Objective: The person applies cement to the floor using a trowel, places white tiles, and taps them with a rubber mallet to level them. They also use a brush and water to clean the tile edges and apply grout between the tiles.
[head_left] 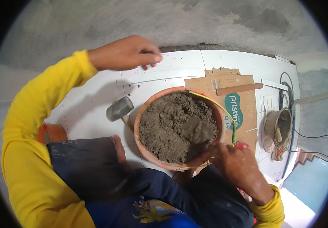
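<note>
A round orange bucket [138, 131] of wet grey mortar [167, 125] stands between my legs. At its near right rim, my right hand [234, 163] is closed round what looks like a trowel; its handle is hidden in my fingers, and its grey blade [201, 132] is smeared by motion over the mortar. My left hand [131, 53] is raised beyond the bucket, near the foot of the wall, its fingers loosely bent and apart, with nothing seen in them. Left of the bucket lies a mallet [119, 108] with a black head, its handle running toward the bucket.
Flattened cardboard [247, 110] lies right of the bucket, with a brown strip [240, 88] across it. A mortar-stained pail [278, 127] stands farther right, beside a dark hose [290, 91] and cables. Bare grey wall [164, 22] rises behind the white tiles [179, 62]. Another orange container [53, 133] is by my left knee.
</note>
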The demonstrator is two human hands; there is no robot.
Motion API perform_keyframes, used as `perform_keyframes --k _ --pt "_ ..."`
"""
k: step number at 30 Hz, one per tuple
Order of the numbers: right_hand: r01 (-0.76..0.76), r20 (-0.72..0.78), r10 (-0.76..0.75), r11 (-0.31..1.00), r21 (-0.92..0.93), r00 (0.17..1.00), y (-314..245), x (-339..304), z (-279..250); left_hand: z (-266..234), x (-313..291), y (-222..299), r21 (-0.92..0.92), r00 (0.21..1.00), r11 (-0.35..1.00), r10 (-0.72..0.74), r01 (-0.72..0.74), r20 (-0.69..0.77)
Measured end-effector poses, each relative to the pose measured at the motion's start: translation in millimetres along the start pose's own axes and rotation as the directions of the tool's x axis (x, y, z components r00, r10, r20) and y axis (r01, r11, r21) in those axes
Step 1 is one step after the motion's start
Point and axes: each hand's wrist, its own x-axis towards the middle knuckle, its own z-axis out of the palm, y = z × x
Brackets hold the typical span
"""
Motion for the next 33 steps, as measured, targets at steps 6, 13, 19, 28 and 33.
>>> perform_keyframes --k 6,13,19,28,33 --pt "-0.144 -0.325 0.015 0.915 -0.376 0.945 10.5 7.3 1.2 43.2 -95.9 -62.1 -0.275 0.968 0.930 -0.220 0.245 0.121" --pt "-0.117 -0.059 0.122 0.990 0.076 0.991 -15.5 25.1 26.5 77.8 -136.0 -83.9 -0.368 0.925 0.883 -0.163 0.292 0.344" --pt "0.024 -0.065 -0.002 0.944 0.329 0.998 -11.0 57.1 43.8 88.3 -132.5 -82.5 -0.433 0.923 0.855 -0.125 0.286 0.364" --pt "0.009 -0.503 -0.104 0.982 -0.187 0.858 1.7 6.7 21.1 71.6 -119.7 -80.5 -0.329 0.939 0.896 -0.217 0.299 0.266" --pt "0.005 -0.478 -0.041 0.997 -0.076 0.877 -19.6 3.7 -1.0 77.8 -119.9 -81.3 -0.330 0.945 0.904 -0.186 0.272 0.271"
